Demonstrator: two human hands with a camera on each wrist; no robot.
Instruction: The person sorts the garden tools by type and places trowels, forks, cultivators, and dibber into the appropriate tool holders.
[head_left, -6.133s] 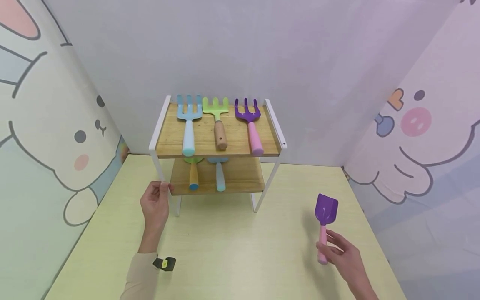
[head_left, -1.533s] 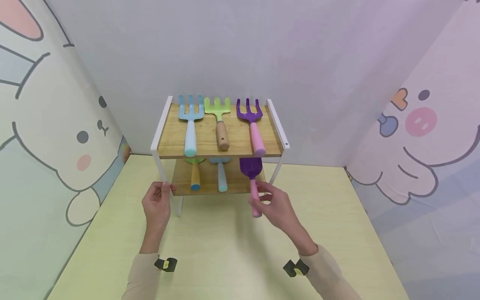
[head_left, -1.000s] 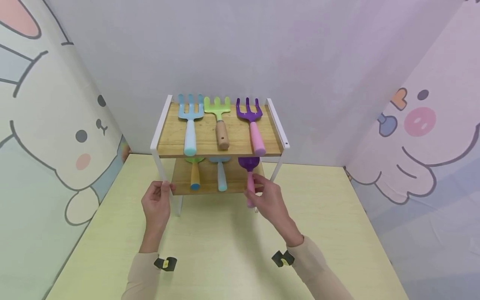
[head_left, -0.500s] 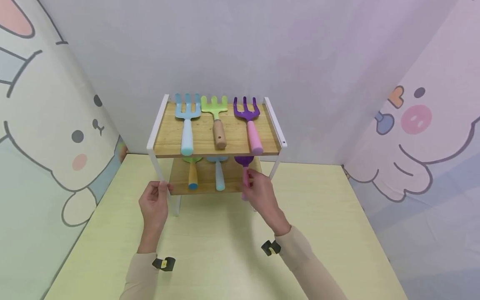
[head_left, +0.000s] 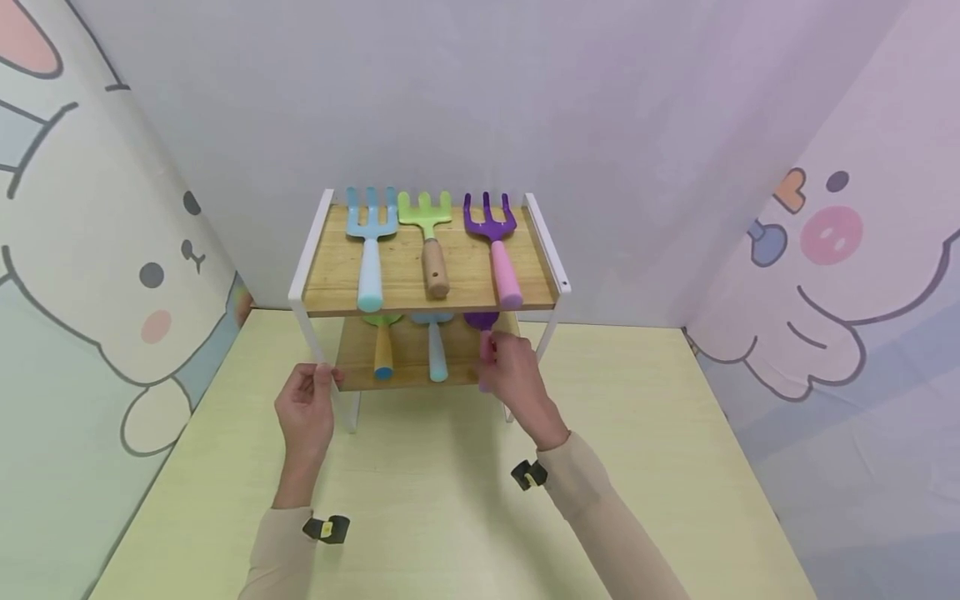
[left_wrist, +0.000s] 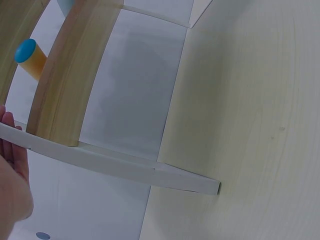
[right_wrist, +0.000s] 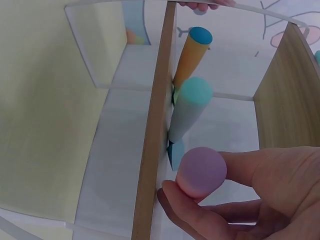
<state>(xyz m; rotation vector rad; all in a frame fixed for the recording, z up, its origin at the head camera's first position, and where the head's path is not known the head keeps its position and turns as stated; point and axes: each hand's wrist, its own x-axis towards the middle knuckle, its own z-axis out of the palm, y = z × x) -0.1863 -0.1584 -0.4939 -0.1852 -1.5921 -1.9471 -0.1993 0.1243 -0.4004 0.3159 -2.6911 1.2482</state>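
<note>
My right hand grips the pink handle of a purple toy shovel at the right of the rack's lower shelf. Its blade is mostly hidden beneath the top shelf; in the right wrist view the round handle end sits between thumb and fingers. With thumb and fingers, my left hand holds the front left leg of the two-tier rack. On the lower shelf, left of the shovel, lie a light blue-handled tool and an orange-handled one, their heads largely hidden.
On the top shelf lie three hand forks: light blue, green with a wooden handle and purple with a pink handle. The rack stands on a pale table between printed cloth walls.
My right hand has brought the shovel from the table's right side leftward to the lower shelf, then slid it further in under the top shelf. My left hand keeps its hold on the leg.
</note>
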